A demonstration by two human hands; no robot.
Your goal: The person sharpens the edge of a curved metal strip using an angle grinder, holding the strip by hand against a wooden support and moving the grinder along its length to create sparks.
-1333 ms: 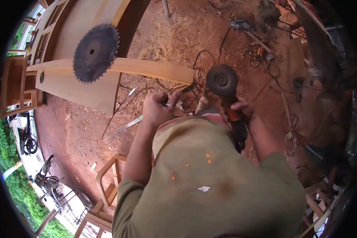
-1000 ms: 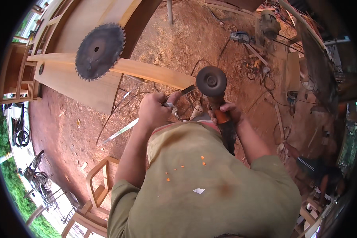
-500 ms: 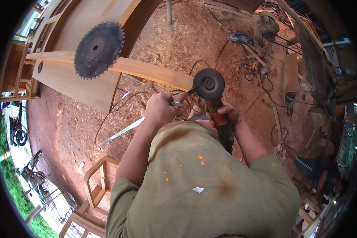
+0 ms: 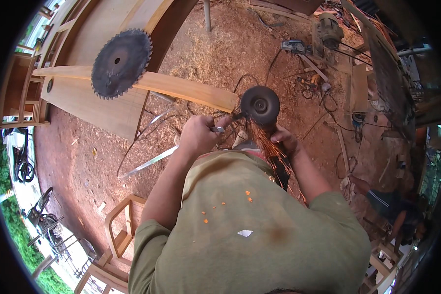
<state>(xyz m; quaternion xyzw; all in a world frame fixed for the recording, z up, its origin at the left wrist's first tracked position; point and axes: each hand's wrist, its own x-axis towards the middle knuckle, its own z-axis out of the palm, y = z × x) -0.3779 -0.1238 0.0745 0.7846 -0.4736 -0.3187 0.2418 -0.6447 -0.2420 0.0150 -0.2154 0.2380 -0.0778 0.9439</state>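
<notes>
So the left hand (image 4: 199, 136) is closed in a fist around a slim tool (image 4: 238, 116), with a bit of shiny metal poking out by the thumb. Its dark end is right up at the left edge of the grinding disc (image 4: 260, 106); can't tell what kind of tool it is, too much is covered. The right hand (image 4: 287, 141) has its fingers wrapped around the angle grinder (image 4: 282, 171), disc end pointing away from the body. Orange sparks (image 4: 271, 151) are pouring off the disc, back over the grinder toward the green shirt (image 4: 259, 215).

Just left of the disc is the end of a long wooden plank (image 4: 191, 91), and farther along it a big round saw blade (image 4: 117, 73) lies flat. Under that there's a broad wooden panel (image 4: 100, 110). A long shiny strip (image 4: 149, 163) sits near the left forearm, with a wooden chair (image 4: 113, 228) lower down. Reddish dirt floor, shavings everywhere. Off to the upper right: a motor (image 4: 331, 32) and a corded power tool (image 4: 294, 46). Another person (image 4: 399, 210) is low down at the far right.
</notes>
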